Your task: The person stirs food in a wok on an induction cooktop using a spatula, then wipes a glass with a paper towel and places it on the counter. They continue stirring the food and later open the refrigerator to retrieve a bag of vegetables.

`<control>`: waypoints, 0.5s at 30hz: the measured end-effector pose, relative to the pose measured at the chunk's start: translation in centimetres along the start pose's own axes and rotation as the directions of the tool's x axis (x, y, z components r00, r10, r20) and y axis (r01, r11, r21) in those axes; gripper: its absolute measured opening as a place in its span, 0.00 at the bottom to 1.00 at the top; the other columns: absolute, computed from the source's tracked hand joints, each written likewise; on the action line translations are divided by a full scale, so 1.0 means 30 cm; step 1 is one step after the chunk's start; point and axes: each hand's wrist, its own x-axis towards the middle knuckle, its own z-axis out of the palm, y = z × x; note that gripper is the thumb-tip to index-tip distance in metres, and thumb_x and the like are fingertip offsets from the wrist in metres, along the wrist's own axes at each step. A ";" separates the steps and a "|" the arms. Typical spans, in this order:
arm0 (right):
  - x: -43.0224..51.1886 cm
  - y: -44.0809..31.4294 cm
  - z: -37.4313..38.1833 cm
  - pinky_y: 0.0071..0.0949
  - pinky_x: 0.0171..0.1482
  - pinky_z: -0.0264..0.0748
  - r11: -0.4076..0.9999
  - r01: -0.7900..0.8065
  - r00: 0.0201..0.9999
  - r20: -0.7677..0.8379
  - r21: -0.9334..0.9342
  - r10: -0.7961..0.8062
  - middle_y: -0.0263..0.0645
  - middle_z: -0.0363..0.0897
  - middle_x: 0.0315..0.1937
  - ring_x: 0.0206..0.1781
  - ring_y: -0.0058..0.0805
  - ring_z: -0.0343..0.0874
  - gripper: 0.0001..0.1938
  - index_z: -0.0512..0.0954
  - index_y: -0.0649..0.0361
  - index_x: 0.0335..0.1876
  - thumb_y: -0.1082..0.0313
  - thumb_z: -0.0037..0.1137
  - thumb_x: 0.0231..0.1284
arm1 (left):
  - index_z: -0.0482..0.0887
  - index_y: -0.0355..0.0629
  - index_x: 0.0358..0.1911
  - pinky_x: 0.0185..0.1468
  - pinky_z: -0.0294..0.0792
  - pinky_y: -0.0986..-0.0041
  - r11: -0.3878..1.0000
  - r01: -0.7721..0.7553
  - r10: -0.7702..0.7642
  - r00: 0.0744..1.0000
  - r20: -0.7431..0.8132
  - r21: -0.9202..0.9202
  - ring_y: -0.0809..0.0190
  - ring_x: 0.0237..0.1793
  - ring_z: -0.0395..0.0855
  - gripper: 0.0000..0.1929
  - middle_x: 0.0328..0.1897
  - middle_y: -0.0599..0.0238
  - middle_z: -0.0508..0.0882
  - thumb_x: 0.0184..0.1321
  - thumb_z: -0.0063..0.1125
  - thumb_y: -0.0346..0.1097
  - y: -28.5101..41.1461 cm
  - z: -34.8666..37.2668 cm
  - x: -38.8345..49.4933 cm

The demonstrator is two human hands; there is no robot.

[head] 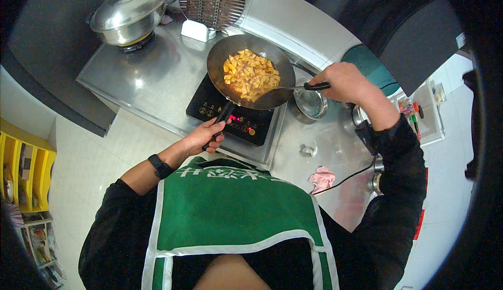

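Note:
A dark wok (220, 60) with a long black handle stands over a black induction cooktop (196, 103) whose red indicators are lit. Pieces of food in reddish-brown sauce, which look like tofu (251, 71), lie in the wok. My left hand (206, 134) is closed around the wok's handle. My right hand (344, 81) grips the black handle of a metal spatula (289, 88), whose blade reaches into the food at the wok's right side and is partly hidden by it.
Right of the wok sits a metal bowl (311, 103). A crumpled white tissue (310, 149), a pink cloth (322, 179) and a black cable (349, 178) lie on the steel counter. A lidded steel pot (127, 12) stands at the upper left, with a round metal rack (212, 1) behind the wok.

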 end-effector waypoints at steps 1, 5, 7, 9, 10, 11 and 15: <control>0.016 -0.010 0.026 0.35 0.42 0.75 1.000 -0.007 1.000 0.003 0.029 0.007 0.42 0.80 0.35 0.39 0.41 0.78 0.18 0.79 0.41 0.45 0.66 0.58 0.42 | 0.66 0.58 0.52 0.16 0.49 0.82 1.000 0.000 0.000 1.000 -0.006 0.007 0.75 0.14 0.56 0.14 0.19 0.75 0.65 0.65 0.42 0.47 -0.001 0.000 0.000; 0.070 -0.017 0.061 0.36 0.44 0.74 0.985 -0.014 0.997 -0.076 0.173 0.028 0.44 0.79 0.36 0.40 0.42 0.78 0.19 0.78 0.43 0.46 0.64 0.56 0.43 | 0.66 0.59 0.53 0.15 0.49 0.82 1.000 0.005 -0.005 1.000 -0.023 0.001 0.75 0.14 0.56 0.15 0.20 0.75 0.65 0.65 0.42 0.47 -0.004 0.000 0.003; 0.082 -0.005 0.043 0.37 0.45 0.74 0.981 -0.020 0.995 -0.089 0.192 0.038 0.44 0.79 0.37 0.40 0.42 0.78 0.18 0.79 0.44 0.46 0.62 0.56 0.44 | 0.67 0.60 0.53 0.15 0.47 0.84 1.000 0.011 -0.011 0.999 -0.043 -0.010 0.76 0.13 0.55 0.14 0.19 0.75 0.65 0.65 0.42 0.48 -0.009 0.003 0.008; 0.083 0.034 0.002 0.37 0.45 0.74 0.971 -0.021 0.996 -0.076 0.237 0.040 0.44 0.79 0.37 0.40 0.42 0.78 0.17 0.79 0.44 0.45 0.62 0.56 0.43 | 0.67 0.61 0.53 0.14 0.46 0.84 1.000 0.013 -0.014 0.998 -0.060 -0.022 0.76 0.13 0.54 0.14 0.19 0.75 0.65 0.65 0.41 0.48 -0.014 0.004 0.008; 0.088 0.048 -0.011 0.37 0.45 0.74 0.963 0.003 0.996 -0.090 0.269 0.022 0.44 0.79 0.37 0.40 0.42 0.78 0.17 0.79 0.45 0.44 0.61 0.57 0.43 | 0.67 0.61 0.53 0.14 0.46 0.84 1.000 0.010 -0.012 0.998 -0.055 -0.023 0.76 0.13 0.54 0.14 0.19 0.75 0.65 0.65 0.41 0.48 -0.015 0.004 0.009; 0.105 0.053 -0.013 0.36 0.45 0.74 0.968 -0.042 0.992 -0.101 0.247 0.069 0.44 0.79 0.37 0.40 0.42 0.78 0.17 0.80 0.45 0.44 0.61 0.57 0.43 | 0.67 0.61 0.53 0.14 0.46 0.84 1.000 0.010 -0.011 0.999 -0.049 -0.021 0.76 0.13 0.54 0.14 0.19 0.75 0.65 0.65 0.41 0.48 -0.014 0.003 0.010; 0.216 0.002 0.059 0.35 0.45 0.75 0.970 -0.132 0.949 -0.256 0.206 0.184 0.43 0.80 0.37 0.41 0.40 0.79 0.16 0.79 0.45 0.44 0.62 0.54 0.46 | 0.66 0.59 0.48 0.14 0.47 0.84 1.000 -0.002 0.001 0.999 -0.039 -0.009 0.76 0.13 0.55 0.12 0.19 0.75 0.65 0.64 0.42 0.48 -0.011 -0.001 0.009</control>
